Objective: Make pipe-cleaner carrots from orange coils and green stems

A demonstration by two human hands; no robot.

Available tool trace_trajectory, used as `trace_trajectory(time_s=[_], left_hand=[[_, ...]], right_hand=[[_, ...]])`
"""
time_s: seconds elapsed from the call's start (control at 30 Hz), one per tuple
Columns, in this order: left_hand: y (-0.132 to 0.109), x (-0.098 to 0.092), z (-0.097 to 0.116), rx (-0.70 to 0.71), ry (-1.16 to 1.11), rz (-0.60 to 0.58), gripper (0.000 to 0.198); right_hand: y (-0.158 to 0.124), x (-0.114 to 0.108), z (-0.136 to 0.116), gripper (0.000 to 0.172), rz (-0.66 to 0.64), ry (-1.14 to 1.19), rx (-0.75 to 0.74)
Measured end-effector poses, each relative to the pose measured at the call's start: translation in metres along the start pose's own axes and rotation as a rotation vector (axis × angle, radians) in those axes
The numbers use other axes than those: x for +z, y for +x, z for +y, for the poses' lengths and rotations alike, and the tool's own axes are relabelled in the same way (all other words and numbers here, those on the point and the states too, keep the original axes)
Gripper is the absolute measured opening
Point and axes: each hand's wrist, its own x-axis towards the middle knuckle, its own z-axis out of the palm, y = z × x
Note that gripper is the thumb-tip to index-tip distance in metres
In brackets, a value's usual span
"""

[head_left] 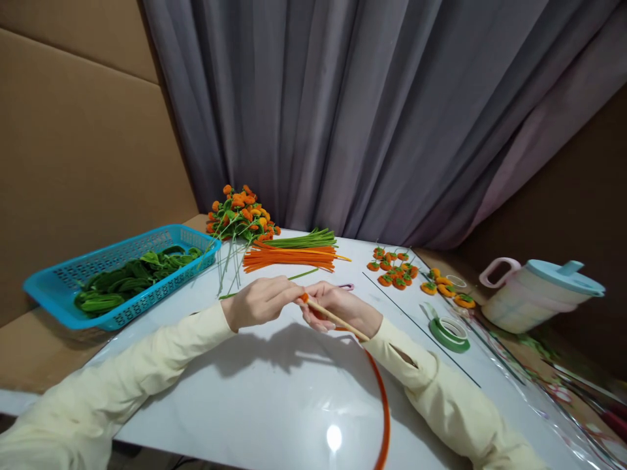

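Observation:
Above the middle of the table, my left hand (257, 301) and my right hand (347, 307) meet with fingers closed. A thin wooden stick (340, 320) lies across my right hand, its lower end over the wrist and sleeve. At its upper end is a small bit of orange chenille stem (304, 297), pinched by my left fingertips. A long orange strand (384, 405) curves from under my right hand down to the front edge of the view. Beyond the hands lie a bundle of orange chenille stems (289, 258) and green ones (313, 239).
A blue basket (44, 287) of green leaf pieces stands left. Orange flowers on stems (242, 212) are heaped behind. Small orange flower heads (392, 266), yellow-orange ones (445, 289), green tape (450, 336) and a lidded pitcher (533, 297) are at right. A curtain (333, 117) hangs behind.

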Motion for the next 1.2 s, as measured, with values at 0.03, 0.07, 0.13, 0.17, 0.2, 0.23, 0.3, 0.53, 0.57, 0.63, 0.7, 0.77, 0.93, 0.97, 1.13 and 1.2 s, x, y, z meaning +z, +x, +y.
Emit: trace_trajectory(time_s=[0.03,0.07,0.13,0.17,0.2,0.23,0.3,0.53,0.57,0.63,0.7,0.77,0.93,0.97,1.13,1.2], left_hand=[[-0.002,0.0,-0.001,0.04,0.011,-0.005,0.03],[-0.003,-0.001,-0.002,0.061,0.015,-0.006,0.031],[-0.002,-0.002,-0.001,0.063,-0.001,-0.005,0.033],[-0.001,-0.003,0.0,0.045,-0.019,-0.002,0.033],[0.001,-0.003,0.001,0.006,-0.034,0.008,0.032],[0.002,-0.002,0.002,-0.051,-0.042,0.029,0.03],[0.005,-0.001,0.003,-0.18,-0.024,0.092,0.023],[-0.007,0.008,-0.016,-0.344,0.173,-0.198,0.027],[-0.008,0.008,-0.017,-0.349,0.126,-0.273,0.028],[-0.007,0.008,-0.017,-0.368,-0.045,-0.348,0.028],[-0.001,0.005,-0.014,-0.451,-0.247,-0.331,0.024],[0.006,0.002,-0.01,-0.648,-0.41,-0.289,0.021],[0.019,-0.002,-0.002,-1.064,-0.799,-0.15,0.032],[0.02,-0.002,-0.001,-1.111,-0.859,-0.105,0.033],[0.023,0.003,0.003,-1.238,-0.967,0.076,0.037],[0.022,0.005,0.004,-1.226,-0.919,0.1,0.035]], right_hand=[[0.002,0.0,0.004,0.016,-0.015,0.022,-0.002],[0.003,0.001,0.008,0.016,-0.029,0.044,-0.006],[0.005,0.004,0.013,0.019,-0.05,0.076,-0.019],[0.005,0.006,0.015,0.021,-0.056,0.089,-0.027],[0.004,0.008,0.015,0.023,-0.056,0.1,-0.042],[0.004,0.01,0.015,0.025,-0.046,0.105,-0.063],[0.004,0.014,0.012,0.029,0.013,0.07,-0.101],[0.0,0.02,-0.006,0.027,0.334,-0.596,0.095],[-0.003,0.019,-0.01,0.022,0.348,-0.637,0.093],[-0.011,0.017,-0.021,0.017,0.406,-0.746,0.067],[-0.019,0.012,-0.033,0.018,0.469,-0.841,0.026],[-0.024,0.006,-0.042,0.019,0.477,-0.879,0.016],[-0.019,-0.009,-0.038,0.027,0.315,-0.562,0.056],[-0.016,-0.01,-0.034,0.028,0.303,-0.512,0.046],[0.0,-0.003,-0.007,0.028,0.285,-0.284,-0.029],[0.004,0.006,0.001,0.025,0.309,-0.19,-0.074]])
